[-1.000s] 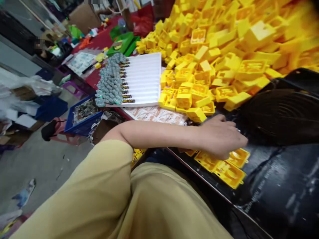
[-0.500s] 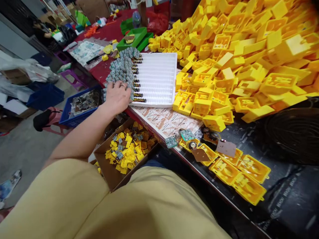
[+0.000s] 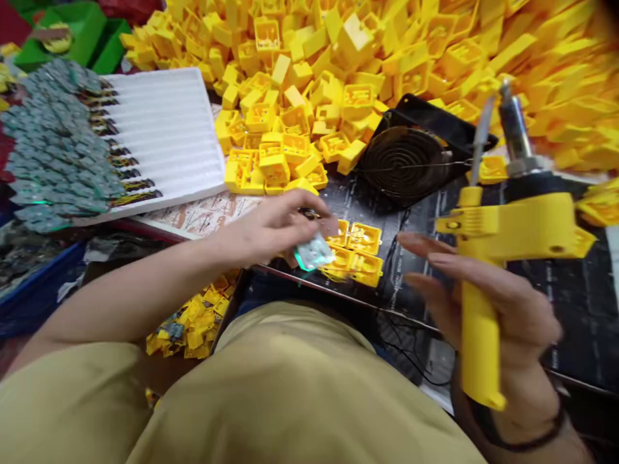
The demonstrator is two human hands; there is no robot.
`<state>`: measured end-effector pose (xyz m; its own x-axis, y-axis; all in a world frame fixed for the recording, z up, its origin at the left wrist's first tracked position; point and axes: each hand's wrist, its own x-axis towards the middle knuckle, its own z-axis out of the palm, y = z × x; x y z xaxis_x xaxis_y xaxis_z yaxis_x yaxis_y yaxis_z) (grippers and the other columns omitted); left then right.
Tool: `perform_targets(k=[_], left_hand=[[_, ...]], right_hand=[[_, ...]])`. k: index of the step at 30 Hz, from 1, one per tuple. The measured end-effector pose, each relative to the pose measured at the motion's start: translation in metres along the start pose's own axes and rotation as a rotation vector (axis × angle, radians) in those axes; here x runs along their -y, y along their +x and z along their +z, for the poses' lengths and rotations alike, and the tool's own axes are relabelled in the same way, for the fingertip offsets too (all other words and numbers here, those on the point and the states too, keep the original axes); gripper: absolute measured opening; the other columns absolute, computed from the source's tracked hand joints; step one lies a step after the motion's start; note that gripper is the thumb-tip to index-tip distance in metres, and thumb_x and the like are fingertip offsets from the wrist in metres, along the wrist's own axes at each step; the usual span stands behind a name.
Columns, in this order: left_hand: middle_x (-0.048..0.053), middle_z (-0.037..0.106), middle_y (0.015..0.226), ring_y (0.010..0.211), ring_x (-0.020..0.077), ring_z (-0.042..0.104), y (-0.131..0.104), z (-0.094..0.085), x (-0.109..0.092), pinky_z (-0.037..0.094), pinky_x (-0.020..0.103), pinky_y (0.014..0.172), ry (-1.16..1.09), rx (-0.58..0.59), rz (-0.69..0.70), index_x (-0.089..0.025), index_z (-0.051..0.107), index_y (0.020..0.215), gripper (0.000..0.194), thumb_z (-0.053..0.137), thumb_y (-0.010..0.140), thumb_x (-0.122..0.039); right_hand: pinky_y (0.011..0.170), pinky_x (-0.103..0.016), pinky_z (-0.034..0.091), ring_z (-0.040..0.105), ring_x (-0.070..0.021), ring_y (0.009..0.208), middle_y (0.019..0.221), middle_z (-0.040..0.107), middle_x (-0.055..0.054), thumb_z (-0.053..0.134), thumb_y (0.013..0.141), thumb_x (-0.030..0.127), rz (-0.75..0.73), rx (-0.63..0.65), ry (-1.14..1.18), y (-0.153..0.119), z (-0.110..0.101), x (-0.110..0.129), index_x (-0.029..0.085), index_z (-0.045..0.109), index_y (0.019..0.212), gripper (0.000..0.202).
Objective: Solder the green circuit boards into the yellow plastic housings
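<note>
My left hand (image 3: 278,229) is over the front of the bench, its fingers closed on a small green-grey circuit board (image 3: 313,252). Right beside that board lie open yellow plastic cases (image 3: 365,240) with parts in them. My right hand (image 3: 507,309) holds a yellow soldering gun (image 3: 483,322) by its handle, tip pointing up and away from me. Its thumb and fingers reach forward past the handle and are slightly blurred. Left of both hands stands a white ridged tray (image 3: 169,129), with many circuit boards (image 3: 62,148) and their wires along its left side.
A large heap of yellow cases (image 3: 290,96) covers the back of the bench. A black fan (image 3: 406,161) stands before it. Green bins (image 3: 72,32) are at the far left. Below the bench edge, a cardboard box holds yellow pieces (image 3: 193,325); a blue crate (image 3: 43,283) is further left.
My left hand has moved from the boards on the tray to the open cases, now with a board in it. My right hand has come into view with the soldering gun. The view has swung right.
</note>
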<state>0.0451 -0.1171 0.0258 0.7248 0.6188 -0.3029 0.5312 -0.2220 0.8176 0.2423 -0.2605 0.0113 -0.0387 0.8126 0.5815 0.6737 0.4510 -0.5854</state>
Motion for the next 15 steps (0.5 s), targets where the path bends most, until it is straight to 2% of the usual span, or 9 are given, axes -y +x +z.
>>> perform_targets(k=[3, 5, 6, 7, 9, 11, 13, 15], left_hand=[[-0.002, 0.060, 0.069, 0.050, 0.0080, 0.050, 0.002, 0.023, -0.023, 0.046, 0.022, 0.049, -0.418, 0.248, -0.150, -0.025, 0.058, 0.123, 0.035, 0.049, 0.089, -0.020], [-0.001, 0.060, 0.067, 0.047, 0.0074, 0.049, 0.006, 0.036, -0.031, 0.042, 0.019, 0.046, -0.661, 0.400, -0.245, -0.023, 0.057, 0.126, 0.038, 0.046, 0.089, -0.018], [0.001, 0.064, 0.070, 0.050, 0.0085, 0.053, 0.007, 0.040, -0.032, 0.043, 0.019, 0.047, -0.727, 0.412, -0.232, -0.020, 0.058, 0.126, 0.037, 0.046, 0.091, -0.021], [0.004, 0.069, 0.079, 0.059, 0.0107, 0.060, 0.008, 0.042, -0.031, 0.048, 0.021, 0.051, -0.740, 0.380, -0.169, -0.018, 0.060, 0.124, 0.035, 0.047, 0.093, -0.026], [0.010, 0.073, 0.107, 0.092, 0.0176, 0.069, 0.006, 0.039, -0.026, 0.056, 0.027, 0.076, -0.630, 0.266, 0.035, -0.016, 0.066, 0.120, 0.035, 0.051, 0.094, -0.035], [0.009, 0.067, 0.129, 0.122, 0.0222, 0.060, 0.001, 0.032, -0.022, 0.049, 0.034, 0.104, -0.446, 0.193, 0.209, -0.017, 0.069, 0.119, 0.035, 0.055, 0.094, -0.037], [0.007, 0.062, 0.136, 0.133, 0.0235, 0.053, -0.003, 0.028, -0.022, 0.038, 0.037, 0.116, -0.319, 0.181, 0.288, -0.019, 0.069, 0.122, 0.037, 0.055, 0.094, -0.039], [0.008, 0.064, 0.133, 0.130, 0.0236, 0.056, -0.003, 0.033, -0.027, 0.040, 0.037, 0.115, -0.287, 0.117, 0.342, -0.019, 0.071, 0.120, 0.037, 0.056, 0.094, -0.041]], right_hand=[[0.092, -0.028, 0.060, 0.069, -0.0188, 0.099, 0.113, 0.069, -0.001, 0.075, 0.079, 0.004, -0.058, 0.014, 0.047, 0.003, 0.006, 0.006, 0.026, 0.059, 0.120, 0.049], [0.087, -0.026, 0.061, 0.070, -0.0165, 0.091, 0.105, 0.071, 0.002, 0.073, 0.081, 0.006, -0.035, -0.091, 0.037, -0.002, 0.007, 0.008, 0.027, 0.060, 0.116, 0.043], [0.084, -0.026, 0.062, 0.071, -0.0162, 0.088, 0.101, 0.072, 0.003, 0.073, 0.081, 0.006, -0.016, -0.160, 0.027, -0.005, 0.007, 0.007, 0.026, 0.060, 0.115, 0.041], [0.081, -0.027, 0.063, 0.071, -0.0165, 0.087, 0.100, 0.072, 0.003, 0.073, 0.081, 0.005, 0.005, -0.228, 0.018, -0.009, 0.005, 0.007, 0.025, 0.060, 0.115, 0.042], [0.078, -0.027, 0.063, 0.071, -0.0172, 0.085, 0.098, 0.072, 0.002, 0.075, 0.078, 0.003, 0.029, -0.316, -0.019, -0.016, 0.001, 0.004, 0.023, 0.059, 0.117, 0.046], [0.077, -0.025, 0.062, 0.071, -0.0160, 0.082, 0.096, 0.072, 0.001, 0.077, 0.077, 0.003, 0.024, -0.318, -0.086, -0.022, -0.004, 0.002, 0.021, 0.057, 0.117, 0.048], [0.077, -0.022, 0.061, 0.071, -0.0138, 0.080, 0.095, 0.072, 0.001, 0.078, 0.078, 0.004, 0.005, -0.274, -0.152, -0.025, -0.008, -0.001, 0.019, 0.057, 0.114, 0.045], [0.077, -0.020, 0.060, 0.070, -0.0132, 0.080, 0.096, 0.071, 0.000, 0.078, 0.078, 0.005, -0.010, -0.233, -0.176, -0.027, -0.008, -0.001, 0.018, 0.056, 0.113, 0.043]])
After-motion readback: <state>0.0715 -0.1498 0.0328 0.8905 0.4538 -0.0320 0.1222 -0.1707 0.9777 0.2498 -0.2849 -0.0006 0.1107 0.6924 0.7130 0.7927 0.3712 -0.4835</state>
